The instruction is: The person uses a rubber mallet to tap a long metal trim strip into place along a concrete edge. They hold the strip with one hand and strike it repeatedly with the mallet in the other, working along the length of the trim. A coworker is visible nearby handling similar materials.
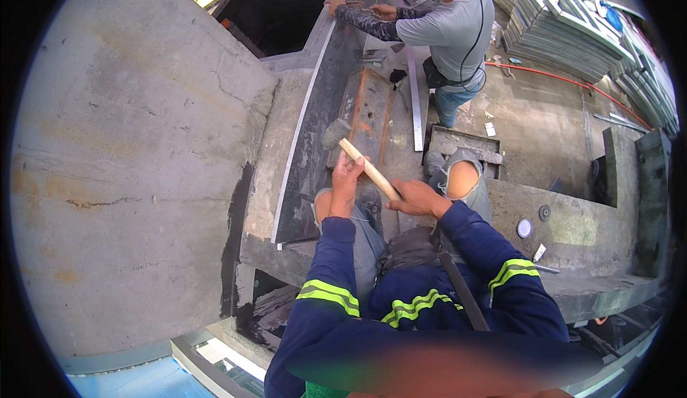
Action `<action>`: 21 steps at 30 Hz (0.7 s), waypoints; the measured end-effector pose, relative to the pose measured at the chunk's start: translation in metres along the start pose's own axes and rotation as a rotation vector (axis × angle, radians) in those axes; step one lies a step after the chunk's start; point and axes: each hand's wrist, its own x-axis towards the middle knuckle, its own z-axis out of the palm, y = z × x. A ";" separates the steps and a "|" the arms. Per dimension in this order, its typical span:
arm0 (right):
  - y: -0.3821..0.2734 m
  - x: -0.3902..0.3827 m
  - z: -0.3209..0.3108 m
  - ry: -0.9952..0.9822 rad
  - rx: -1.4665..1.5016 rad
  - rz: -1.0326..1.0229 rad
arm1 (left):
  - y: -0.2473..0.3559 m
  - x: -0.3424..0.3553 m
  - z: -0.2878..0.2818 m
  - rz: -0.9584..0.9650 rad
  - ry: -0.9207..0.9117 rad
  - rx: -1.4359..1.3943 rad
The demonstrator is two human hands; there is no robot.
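Note:
Both my hands are on a mallet with a pale wooden handle (371, 170). Its rounded grey head (335, 134) seems to lie at the handle's upper left end, over the dark panel's side. My left hand (346, 185) is closed round the handle close to the head, thumb along the wood. Farther down, my right hand (421, 199) wraps the lower right end. Left of the mallet runs a long dark panel (304, 176) with a white edge. Beyond the head lies a rusty-edged, dusty metal channel or form (368, 108).
A co-worker (454, 33) stands ahead, hands at the panel's far end. A big concrete wall (136, 162) rises at left, beside a dark opening (286, 11). Stacked grey frames (565, 33) and an orange hose (551, 72) lie right. A round white lid (524, 227) sits on the ledge.

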 end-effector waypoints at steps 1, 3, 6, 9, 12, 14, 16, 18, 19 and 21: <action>0.000 0.001 0.000 -0.004 0.003 0.019 | -0.001 0.000 -0.001 -0.008 0.001 -0.007; 0.000 0.003 0.001 -0.023 0.025 0.029 | -0.002 0.001 -0.001 -0.024 0.011 -0.021; 0.000 0.005 0.003 -0.032 0.061 0.044 | -0.002 0.001 -0.002 -0.026 0.027 -0.037; -0.002 0.005 0.004 -0.022 0.066 0.035 | -0.002 0.000 -0.002 -0.024 0.038 -0.036; -0.004 0.005 0.001 -0.029 0.054 0.030 | 0.000 0.003 -0.001 -0.023 0.059 -0.035; -0.006 0.003 0.000 -0.035 0.058 0.043 | 0.001 0.001 0.002 -0.047 0.080 -0.067; -0.007 0.002 -0.001 -0.048 0.051 0.077 | 0.003 -0.002 0.004 -0.019 0.056 -0.041; -0.007 0.002 -0.001 -0.040 0.056 0.089 | 0.006 -0.004 0.007 -0.002 0.040 -0.001; -0.006 0.003 -0.001 -0.041 0.044 0.114 | 0.007 -0.004 0.009 0.010 0.032 0.032; -0.003 0.005 -0.001 0.012 0.064 0.037 | 0.009 -0.004 0.011 0.022 0.017 0.045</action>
